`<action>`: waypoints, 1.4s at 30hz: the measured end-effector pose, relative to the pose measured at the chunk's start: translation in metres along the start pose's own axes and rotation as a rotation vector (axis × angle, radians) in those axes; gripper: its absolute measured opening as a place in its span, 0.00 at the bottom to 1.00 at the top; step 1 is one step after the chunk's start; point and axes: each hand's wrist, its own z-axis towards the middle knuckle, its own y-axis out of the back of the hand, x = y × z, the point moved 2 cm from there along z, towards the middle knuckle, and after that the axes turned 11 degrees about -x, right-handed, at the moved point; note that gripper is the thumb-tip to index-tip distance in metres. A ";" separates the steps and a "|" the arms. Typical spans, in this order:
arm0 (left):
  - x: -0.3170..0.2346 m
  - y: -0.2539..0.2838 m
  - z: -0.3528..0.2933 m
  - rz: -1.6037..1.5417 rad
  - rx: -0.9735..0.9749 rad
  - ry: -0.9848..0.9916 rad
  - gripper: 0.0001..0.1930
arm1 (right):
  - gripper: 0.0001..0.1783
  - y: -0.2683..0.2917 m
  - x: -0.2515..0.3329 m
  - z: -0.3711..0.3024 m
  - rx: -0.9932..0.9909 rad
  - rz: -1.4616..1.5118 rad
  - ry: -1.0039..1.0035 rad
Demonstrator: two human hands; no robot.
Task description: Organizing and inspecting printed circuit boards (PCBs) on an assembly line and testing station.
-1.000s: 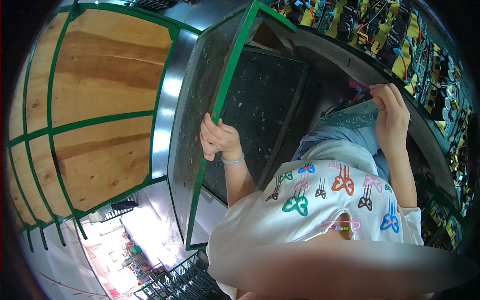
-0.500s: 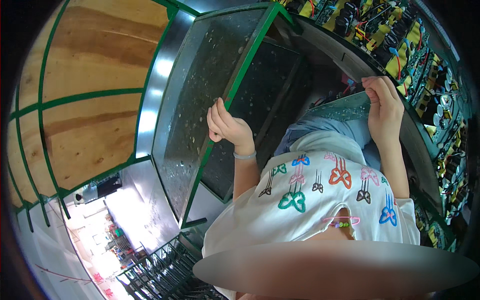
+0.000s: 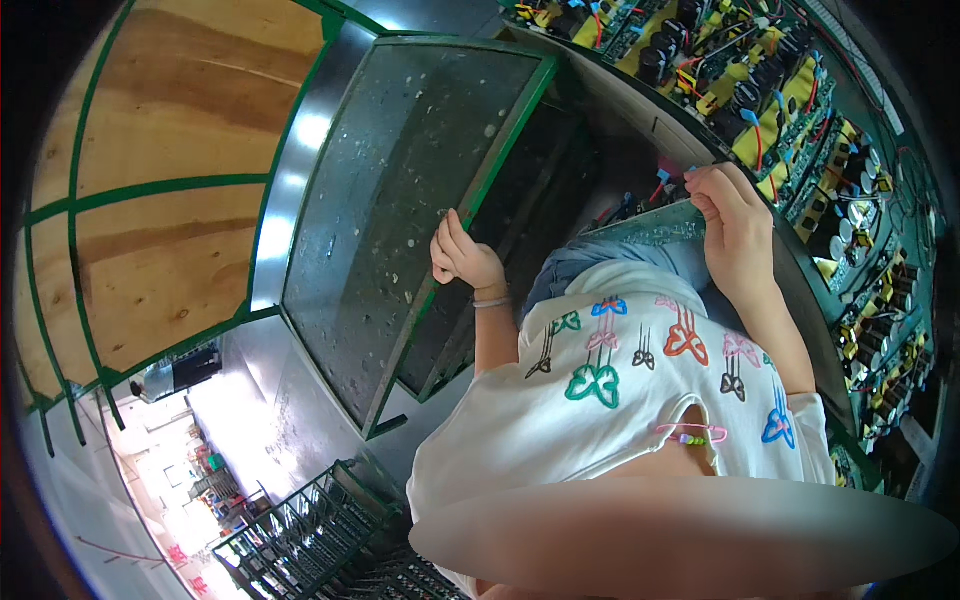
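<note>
My left hand (image 3: 466,260) is raised in front of a green-edged metal frame (image 3: 508,140), thumb and fingers drawn together. Whatever lies between those fingertips, if anything, is too small to name. A green circuit board (image 3: 650,226) rests over my lap, with wires and dark parts on its far side. At the board's right end is my right hand (image 3: 738,225), its fingers curled into a pinch. A tiny blue piece shows by these fingertips; whether they grip it or the board, I cannot tell.
Several circuit boards (image 3: 745,90) with yellow parts, dark coils and coloured wires crowd the curved bench on the right. Wooden panels (image 3: 185,240) in green framing stand at the left. A green rack (image 3: 300,525) of dark items is at lower left.
The view has shifted, and the bench and frame appear farther left. My left fingers have drawn closer together. My right hand stays by the board's end, where a blue piece now shows.
</note>
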 end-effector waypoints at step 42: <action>-0.069 0.066 0.152 -1.879 1.390 1.617 0.38 | 0.09 -0.063 0.073 0.097 -0.088 0.199 0.384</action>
